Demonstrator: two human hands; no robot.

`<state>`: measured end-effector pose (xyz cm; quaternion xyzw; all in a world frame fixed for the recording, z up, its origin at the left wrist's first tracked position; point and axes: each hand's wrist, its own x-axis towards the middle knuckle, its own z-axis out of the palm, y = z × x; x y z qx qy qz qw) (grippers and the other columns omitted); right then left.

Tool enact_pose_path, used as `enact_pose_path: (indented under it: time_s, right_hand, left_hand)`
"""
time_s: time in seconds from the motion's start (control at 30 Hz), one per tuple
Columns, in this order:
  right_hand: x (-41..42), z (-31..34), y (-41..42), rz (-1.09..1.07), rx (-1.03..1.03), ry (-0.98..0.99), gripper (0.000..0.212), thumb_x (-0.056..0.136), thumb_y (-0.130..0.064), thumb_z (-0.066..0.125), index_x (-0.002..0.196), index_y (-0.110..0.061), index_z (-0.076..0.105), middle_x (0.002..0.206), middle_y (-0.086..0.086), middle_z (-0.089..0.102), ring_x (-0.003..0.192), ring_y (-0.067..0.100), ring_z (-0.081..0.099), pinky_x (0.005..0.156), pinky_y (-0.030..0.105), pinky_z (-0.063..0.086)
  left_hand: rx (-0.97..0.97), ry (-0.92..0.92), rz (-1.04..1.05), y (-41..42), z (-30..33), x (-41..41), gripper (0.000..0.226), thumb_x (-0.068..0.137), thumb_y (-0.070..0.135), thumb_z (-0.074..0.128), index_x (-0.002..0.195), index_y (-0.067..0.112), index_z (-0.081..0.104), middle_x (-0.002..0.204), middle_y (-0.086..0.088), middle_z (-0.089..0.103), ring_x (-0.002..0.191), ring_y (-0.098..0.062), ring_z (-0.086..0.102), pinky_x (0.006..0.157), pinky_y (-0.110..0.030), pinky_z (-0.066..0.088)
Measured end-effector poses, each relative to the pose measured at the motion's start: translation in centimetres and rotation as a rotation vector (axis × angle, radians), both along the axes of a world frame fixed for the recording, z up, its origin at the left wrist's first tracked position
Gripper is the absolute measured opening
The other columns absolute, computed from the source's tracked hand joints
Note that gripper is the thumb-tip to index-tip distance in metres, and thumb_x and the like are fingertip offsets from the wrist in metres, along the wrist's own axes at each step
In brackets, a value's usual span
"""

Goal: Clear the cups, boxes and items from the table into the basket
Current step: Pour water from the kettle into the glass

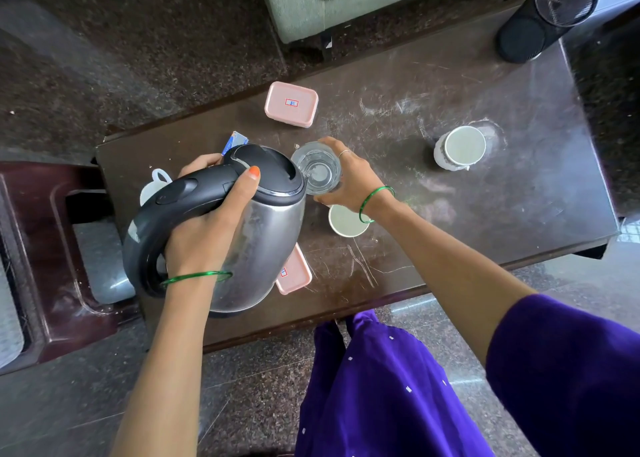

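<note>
Dark, scratched wood fills the middle of the frame: a low tabletop (450, 85) on a speckled stone floor, with a green sofa at the top edge.

At centre a clear drinking glass (317, 169) is gripped by the right hand (349, 176), fingers curled round its far side, apparently to steady it. The left hand (207, 228) is clamped round the black handle of a steel electric kettle (256, 228), tipped so its spout meets the glass rim; water seems to be passing between them, though which way I cannot tell.

Just below the right wrist stands a paper cup (346, 222). A second paper cup (462, 146) sits well apart toward the right. A pink lidded box (291, 103) lies above the glass, and another pink box (296, 273) shows partly from under the kettle at the near edge. Behind the kettle a white cup handle (157, 179) and a small blue packet (235, 141) peek out.

A black cylindrical bin (547, 16) stands at upper right. No basket is in view, so clearing seems hardly begun.
</note>
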<state>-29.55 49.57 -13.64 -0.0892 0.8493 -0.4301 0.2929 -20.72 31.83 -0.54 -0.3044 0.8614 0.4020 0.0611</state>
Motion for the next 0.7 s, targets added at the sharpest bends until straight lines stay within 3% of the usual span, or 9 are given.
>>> enact_pose_path:
  time_s: [0.4, 0.7]
  right_hand:
    - [-0.01, -0.01, 0.00, 0.001, 0.008, 0.003, 0.091, 0.059, -0.015, 0.083, 0.136, -0.022, 0.035, 0.127, 0.005, 0.056, 0.112, 0.027, 0.055, 0.098, 0.033, 0.043]
    - [-0.05, -0.08, 0.07, 0.002, 0.003, 0.007, 0.090, 0.060, -0.014, 0.083, 0.136, -0.021, 0.035, 0.127, 0.004, 0.057, 0.111, 0.024, 0.055, 0.095, 0.029, 0.042]
  left_hand:
    - [-0.018, -0.027, 0.000, -0.88, -1.04, 0.23, 0.082, 0.070, 0.082, 0.046, 0.135, 0.032, 0.047, 0.136, 0.010, 0.055, 0.127, -0.014, 0.049, 0.105, -0.038, 0.037]
    - [-0.018, -0.019, 0.006, -0.91, -1.06, 0.16, 0.081, 0.070, 0.083, 0.047, 0.135, 0.034, 0.047, 0.136, 0.011, 0.055, 0.127, -0.012, 0.049, 0.107, -0.039, 0.037]
